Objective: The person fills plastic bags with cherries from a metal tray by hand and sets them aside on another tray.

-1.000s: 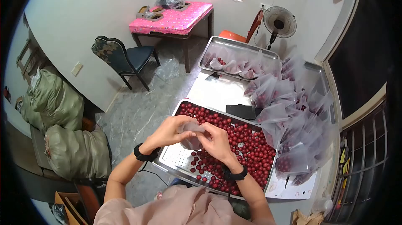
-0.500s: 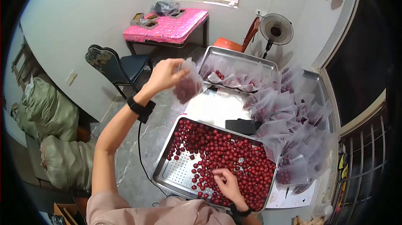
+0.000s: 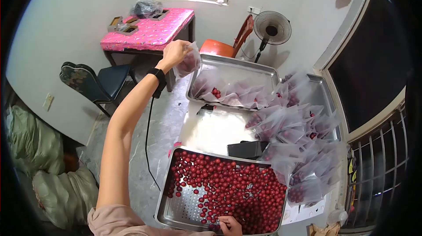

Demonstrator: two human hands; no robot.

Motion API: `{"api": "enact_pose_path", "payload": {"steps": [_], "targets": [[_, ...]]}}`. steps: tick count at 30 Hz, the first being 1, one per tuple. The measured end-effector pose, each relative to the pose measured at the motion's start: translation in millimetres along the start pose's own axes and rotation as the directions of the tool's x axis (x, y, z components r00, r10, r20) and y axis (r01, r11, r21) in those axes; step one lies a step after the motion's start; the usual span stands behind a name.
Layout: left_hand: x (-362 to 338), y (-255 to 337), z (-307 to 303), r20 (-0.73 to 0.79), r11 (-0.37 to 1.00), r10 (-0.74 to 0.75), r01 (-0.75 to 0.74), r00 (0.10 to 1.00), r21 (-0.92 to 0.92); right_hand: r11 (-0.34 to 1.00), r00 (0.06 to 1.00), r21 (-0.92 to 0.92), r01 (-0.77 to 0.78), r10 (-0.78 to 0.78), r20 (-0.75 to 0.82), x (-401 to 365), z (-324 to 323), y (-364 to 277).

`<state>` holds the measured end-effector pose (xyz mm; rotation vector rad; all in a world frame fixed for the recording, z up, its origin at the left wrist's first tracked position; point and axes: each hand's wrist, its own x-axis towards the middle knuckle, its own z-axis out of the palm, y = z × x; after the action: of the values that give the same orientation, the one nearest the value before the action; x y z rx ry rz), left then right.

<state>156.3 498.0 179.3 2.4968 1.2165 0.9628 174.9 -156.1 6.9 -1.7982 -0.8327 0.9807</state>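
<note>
My left hand [image 3: 176, 53] is stretched far out ahead of me, fingers closed on the top of a clear plastic bag [image 3: 188, 63], which hangs below and to the right of my knuckles with dark red fruit showing through it. Just right of that grip is the corner of a metal tray [image 3: 246, 67]; whether the bag touches its rim I cannot tell. Within that tray, to the lower right of my held bag, stands a row of bags [image 3: 239, 91], some with red fruit in view. Back near my body, my right hand [image 3: 230, 226] is low over the near edge of a perforated tray [image 3: 179, 209], its fingers curled; I cannot tell whether they hold anything. Loose red fruits [image 3: 228, 174] spread beyond and to the right of those fingers, while bare holes show to their left. Between my two hands, on the bright surface [image 3: 209, 130], a black object [image 3: 244, 150] lies just past the fruit tray. Right of both grips, more filled bags [image 3: 303, 161] crowd together. Beyond my left hand is a pink-covered table [image 3: 169, 21].
</note>
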Motion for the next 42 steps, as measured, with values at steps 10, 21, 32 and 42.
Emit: {"api": "enact_pose_path", "payload": {"steps": [10,21,32,42], "targets": [[68.6,-7.3,129.2,-0.061,0.988,-0.028,0.019,0.998,-0.152,0.996,0.992,-0.001,-0.09,0.09,-0.088,8.2,5.1,-13.7],[61.7,25.5,244.9,0.182,0.964,0.174,-0.13,0.968,-0.231,0.985,0.981,0.068,-0.155,0.162,-0.109,6.3,7.9,0.0],[53.0,17.1,255.7,0.622,0.969,0.239,-0.221,0.746,-0.108,0.993,0.992,-0.039,-0.108,0.104,-0.078,3.0,5.6,9.4],[23.8,40.5,210.7,0.291,0.918,0.34,-0.249,0.894,-0.309,0.984,0.989,-0.114,-0.14,0.134,-0.056,-10.2,6.0,11.0]]}}
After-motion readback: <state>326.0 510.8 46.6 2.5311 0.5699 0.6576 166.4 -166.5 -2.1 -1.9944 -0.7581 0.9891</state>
